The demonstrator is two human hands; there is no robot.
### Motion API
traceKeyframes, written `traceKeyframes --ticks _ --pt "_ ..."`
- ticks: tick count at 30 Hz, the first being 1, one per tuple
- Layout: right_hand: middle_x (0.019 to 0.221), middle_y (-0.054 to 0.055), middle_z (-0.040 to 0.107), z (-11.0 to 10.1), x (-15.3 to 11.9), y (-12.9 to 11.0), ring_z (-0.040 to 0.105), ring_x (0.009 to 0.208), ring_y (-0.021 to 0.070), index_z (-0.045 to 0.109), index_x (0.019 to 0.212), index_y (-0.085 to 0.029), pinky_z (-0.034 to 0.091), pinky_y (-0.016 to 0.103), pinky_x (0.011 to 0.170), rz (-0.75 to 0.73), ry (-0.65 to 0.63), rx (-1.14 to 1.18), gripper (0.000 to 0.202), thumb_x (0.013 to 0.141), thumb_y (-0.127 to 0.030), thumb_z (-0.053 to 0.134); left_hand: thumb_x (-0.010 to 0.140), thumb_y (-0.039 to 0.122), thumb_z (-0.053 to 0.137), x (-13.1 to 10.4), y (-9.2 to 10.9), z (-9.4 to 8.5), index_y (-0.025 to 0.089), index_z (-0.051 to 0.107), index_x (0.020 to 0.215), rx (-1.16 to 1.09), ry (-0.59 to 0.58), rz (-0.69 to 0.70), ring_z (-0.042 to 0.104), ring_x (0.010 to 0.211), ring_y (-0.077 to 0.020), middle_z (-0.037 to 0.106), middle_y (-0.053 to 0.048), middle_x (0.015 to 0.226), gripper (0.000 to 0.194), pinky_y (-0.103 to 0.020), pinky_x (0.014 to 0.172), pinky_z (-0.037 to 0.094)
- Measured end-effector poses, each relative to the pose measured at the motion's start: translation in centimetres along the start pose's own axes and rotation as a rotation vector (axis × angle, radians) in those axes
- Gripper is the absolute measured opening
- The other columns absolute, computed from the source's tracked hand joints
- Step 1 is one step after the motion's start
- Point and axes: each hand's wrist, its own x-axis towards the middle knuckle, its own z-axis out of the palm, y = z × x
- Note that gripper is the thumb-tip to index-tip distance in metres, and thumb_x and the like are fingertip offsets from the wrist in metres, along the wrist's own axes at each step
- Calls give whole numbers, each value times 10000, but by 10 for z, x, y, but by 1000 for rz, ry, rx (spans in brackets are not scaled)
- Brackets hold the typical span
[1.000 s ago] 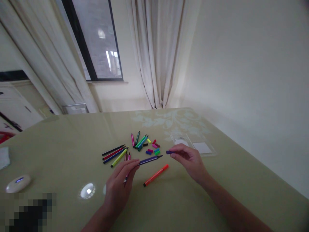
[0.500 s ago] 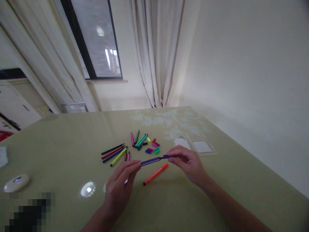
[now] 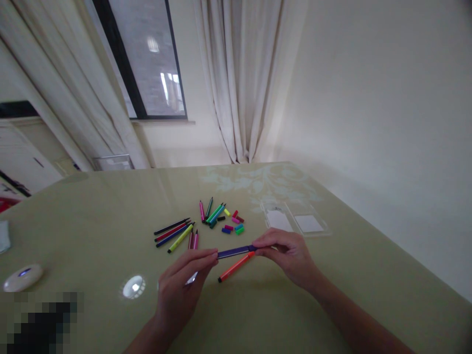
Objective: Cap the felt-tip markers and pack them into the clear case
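Note:
A purple marker is held level between my two hands above the table. My left hand pinches its barrel end, and my right hand pinches the capped end; the cap meets the barrel, mostly covered by my fingers. Just below lies an orange-red capped marker. Beyond my left hand rest several uncapped markers, among them a yellow one and a pink one. Farther back is a cluster with a green marker. Loose caps, such as a bright green cap, lie beside it.
A clear plastic case with white card inserts lies open at the right. On the left are a white rounded device and a pale packet at the frame edge. The wall runs along the table's right side.
The purple cap, apart from the marker's tip before, now sits over it. My hands have come slightly lower with the marker. The other markers and caps stay put.

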Motion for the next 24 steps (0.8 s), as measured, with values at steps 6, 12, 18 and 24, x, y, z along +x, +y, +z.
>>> traceKeyframes --ticks 6,12,18,24 --pt "854 53 814 1 -2 0 762 779 203 855 937 -289 615 318 716 11 18 4 109 852 -358 856 937 169 734 2 4 0 268 806 1019 -12 3 -39 798 840 -148 826 -11 997 147 -232 772 668" --pt "856 56 813 1 -3 -1 760 785 208 855 936 -289 615 322 712 -2 39 1 103 850 -345 860 956 199 715 -1 7 0 273 810 1008 -2 -25 -60 801 821 -148 828 -9 979 131 -230 762 665" --pt "866 47 813 1 -4 1 758 788 198 853 942 -297 605 308 716 -1 30 11 96 850 -324 861 955 212 720 0 8 0 280 809 1011 -8 -25 -63 800 819 -142 829 -1 978 125 -219 769 659" --pt "839 53 796 -7 1 3 741 775 199 831 910 -240 586 306 728 72 -98 -113 198 857 -431 839 969 210 691 -3 9 5 276 808 1027 -50 -87 -77 797 832 -165 822 -30 980 146 -241 756 656"
